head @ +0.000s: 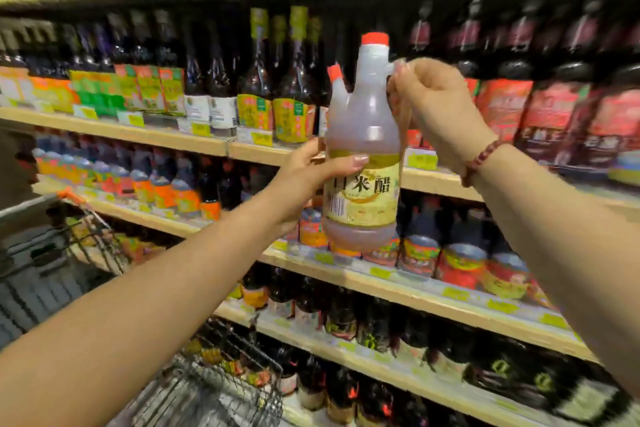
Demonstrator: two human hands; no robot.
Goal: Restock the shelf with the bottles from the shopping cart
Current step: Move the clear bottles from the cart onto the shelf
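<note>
A large clear plastic vinegar bottle with a red cap, a side handle and a yellow label is held upright in the air in front of the shelves. My left hand grips its body at the top of the label, thumb across the front. My right hand holds the handle near the bottle's neck; a bead bracelet is on that wrist. A second red-capped bottle of the same kind stands just behind it on the shelf. The wire shopping cart is at the lower left.
Wooden shelves run across the whole view, packed with dark sauce bottles and red-labelled bottles at the right. Lower rows hold more bottles. Yellow price tags line the shelf edges. The cart's orange-tipped handle is at the left.
</note>
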